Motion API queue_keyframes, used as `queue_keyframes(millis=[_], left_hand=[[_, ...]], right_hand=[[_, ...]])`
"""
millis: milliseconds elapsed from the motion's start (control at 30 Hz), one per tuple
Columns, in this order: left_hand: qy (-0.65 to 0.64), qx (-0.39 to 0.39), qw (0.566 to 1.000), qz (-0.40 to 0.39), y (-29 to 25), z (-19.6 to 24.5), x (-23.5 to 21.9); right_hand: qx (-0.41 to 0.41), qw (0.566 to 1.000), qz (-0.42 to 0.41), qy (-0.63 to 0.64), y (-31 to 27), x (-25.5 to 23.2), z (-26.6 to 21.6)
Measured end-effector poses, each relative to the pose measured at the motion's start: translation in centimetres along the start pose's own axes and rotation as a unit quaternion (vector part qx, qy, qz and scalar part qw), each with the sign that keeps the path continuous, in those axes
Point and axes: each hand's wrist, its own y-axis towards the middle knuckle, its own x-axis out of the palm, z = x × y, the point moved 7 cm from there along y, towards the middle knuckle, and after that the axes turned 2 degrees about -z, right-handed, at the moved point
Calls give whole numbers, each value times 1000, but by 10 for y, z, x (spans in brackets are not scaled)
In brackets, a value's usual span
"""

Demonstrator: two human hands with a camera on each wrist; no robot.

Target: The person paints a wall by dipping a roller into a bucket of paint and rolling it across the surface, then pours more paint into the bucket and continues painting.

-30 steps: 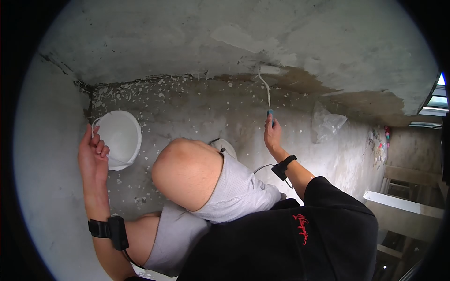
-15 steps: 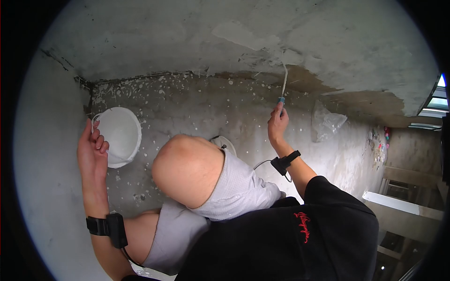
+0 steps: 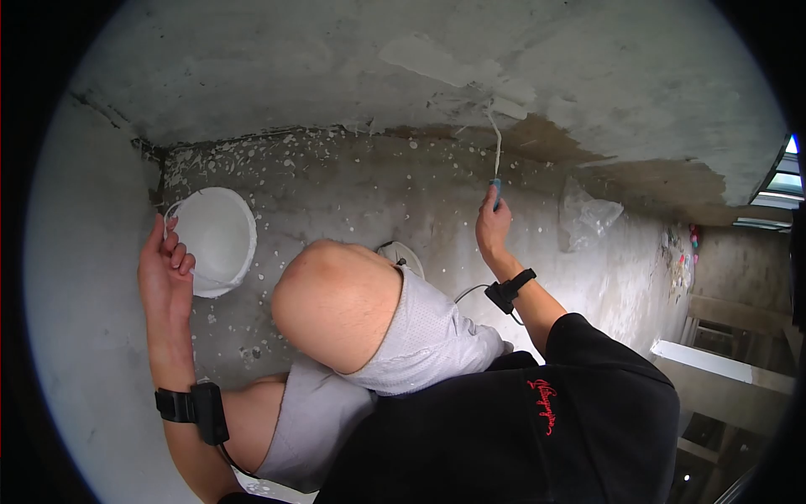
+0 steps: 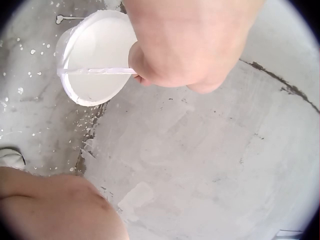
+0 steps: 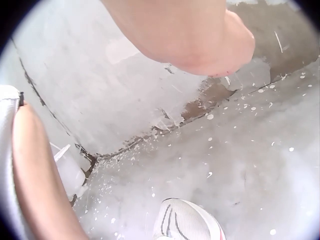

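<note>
My right hand (image 3: 494,227) grips the blue handle (image 3: 496,191) of a paint roller. The roller's bent, paint-coated rod (image 3: 498,151) reaches up to its white sleeve (image 3: 509,107), which lies against the low part of the grey wall (image 3: 588,76). In the right wrist view the hand (image 5: 200,40) hides the roller. At the left, my left hand (image 3: 168,277) holds the white bail of a white bucket (image 3: 222,239), its fingers curled at the bail. The left wrist view shows the bail (image 4: 97,71) crossing the bucket's mouth, with whitish material inside.
White splashes dot the concrete floor (image 3: 353,185) along the wall's foot. A brown bare patch (image 3: 550,139) lies right of the roller. A clear plastic bag (image 3: 588,218) sits on the floor at right. My bent knee (image 3: 323,286) and shoe (image 3: 403,259) are between the hands.
The roller went up the wall and to the right, then came slightly back down and left, the right hand moving with it. The bucket has shifted slightly; the left hand stays at its bail.
</note>
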Motion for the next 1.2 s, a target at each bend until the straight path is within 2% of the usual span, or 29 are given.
queue_keyframes(millis=[200, 367, 600, 700, 767, 967, 1200], left_hand=[[-1, 2, 1000, -1, 0, 1, 0], [-8, 7, 1000, -1, -2, 2, 0], [-9, 8, 1000, -6, -3, 2, 3], [-8, 6, 1000, -5, -2, 2, 2], [-6, 5, 1000, -4, -2, 1, 2], [-2, 9, 1000, -3, -1, 1, 2], [1, 8, 1000, 0, -2, 1, 3]], right_hand=[[39, 999, -22, -12, 3, 6, 25], [57, 995, -61, -58, 15, 13, 63], [55, 995, -65, -52, 15, 6, 56], [48, 998, -28, -22, 8, -1, 39], [14, 1000, 3, -9, 4, -7, 23], [-46, 998, 23, 23, 10, -10, 9], [0, 1000, 8, -2, 9, -5, 25]])
